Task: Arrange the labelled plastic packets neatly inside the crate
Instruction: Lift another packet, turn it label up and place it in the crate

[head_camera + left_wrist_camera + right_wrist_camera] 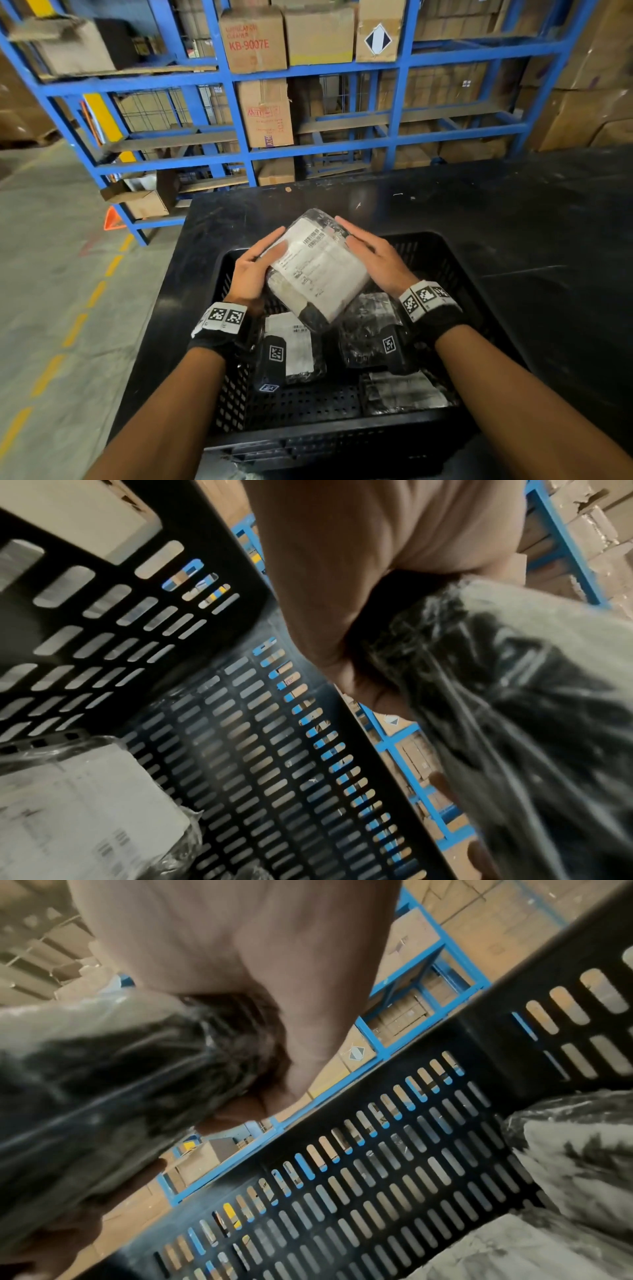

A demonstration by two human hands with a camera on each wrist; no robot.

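A large plastic packet (318, 270) with a white barcode label hangs tilted above the black slotted crate (342, 435). My left hand (263, 263) grips its left edge, thumb on the label. My right hand (370, 253) holds its right edge. The left wrist view shows the packet's dark wrap (514, 696) against my palm, and the right wrist view shows the wrap (103, 1083) with fingers under it. Three more labelled packets lie on the crate floor: one at the left (294, 346), one in the middle (370, 325) and one at the near right (404, 390).
The crate stands on a black table (513, 205) whose left edge drops to a concrete floor (68, 308) with a yellow dashed line. Behind the table is a blue rack (308, 75) full of cardboard boxes. An orange cone (113, 219) sits at the rack's foot.
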